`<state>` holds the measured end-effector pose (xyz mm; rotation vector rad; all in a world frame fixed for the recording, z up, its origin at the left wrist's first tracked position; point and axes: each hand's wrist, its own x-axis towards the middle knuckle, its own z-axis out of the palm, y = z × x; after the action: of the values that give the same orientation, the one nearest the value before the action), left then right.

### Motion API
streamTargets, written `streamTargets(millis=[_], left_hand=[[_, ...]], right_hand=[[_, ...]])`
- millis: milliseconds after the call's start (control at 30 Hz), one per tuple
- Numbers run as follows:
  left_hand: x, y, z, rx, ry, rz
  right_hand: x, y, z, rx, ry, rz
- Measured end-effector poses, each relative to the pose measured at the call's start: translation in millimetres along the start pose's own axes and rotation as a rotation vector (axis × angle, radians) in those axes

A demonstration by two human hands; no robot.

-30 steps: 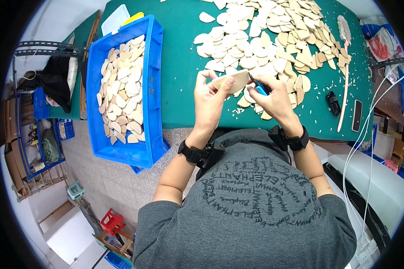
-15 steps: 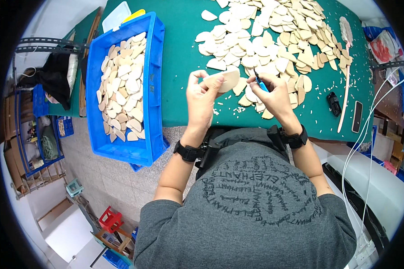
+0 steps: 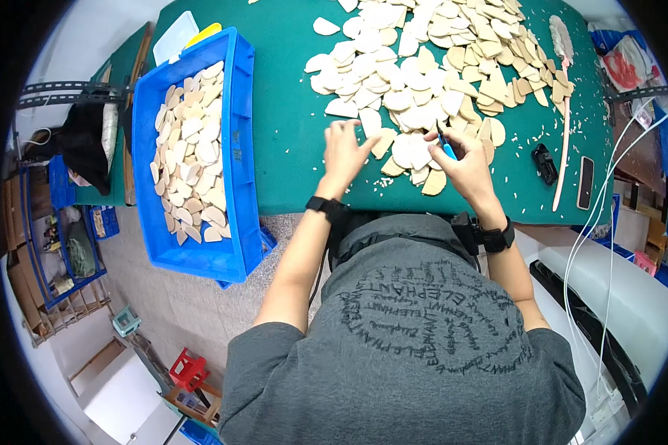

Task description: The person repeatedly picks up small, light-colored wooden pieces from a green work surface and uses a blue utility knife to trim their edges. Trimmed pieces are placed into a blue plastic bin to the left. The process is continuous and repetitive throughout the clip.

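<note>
Green table [image 3: 293,111] at twelve o'clock. Pale pieces [image 3: 423,79] heaped at one. Blue crate [image 3: 241,185] at ten. Left hand [image 3: 343,153] at twelve: fingers spread. Right hand [image 3: 467,170] at two: fingers pinching blue-handled tool [image 3: 448,150]. Risk: its exposed tip could nick left fingers should hands converge.

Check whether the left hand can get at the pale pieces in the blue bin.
Probably yes: left hand looks free, only green tabletop shows between it and the blue bin, whose open top exposes pale pieces.

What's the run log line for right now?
left hand: open, empty | right hand: holding blue tool | pieces: heaped on green table | blue bin: more pieces inside
</note>
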<state>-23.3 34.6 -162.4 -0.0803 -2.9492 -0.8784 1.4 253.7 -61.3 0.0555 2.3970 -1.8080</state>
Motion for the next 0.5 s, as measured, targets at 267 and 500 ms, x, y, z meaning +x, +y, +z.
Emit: streamTargets(millis=[267,500], left_hand=[[13.5,12.6,-7.4,-1.056,-0.369,-0.464],[-1.6,69.3,-95.2,-1.451,-0.363,-0.457]], right_hand=[[-10.9,-6.4,-6.4,-0.073,-0.011,0.077],[-6.0,-26.9,18.7,-0.142,-0.050,-0.014]])
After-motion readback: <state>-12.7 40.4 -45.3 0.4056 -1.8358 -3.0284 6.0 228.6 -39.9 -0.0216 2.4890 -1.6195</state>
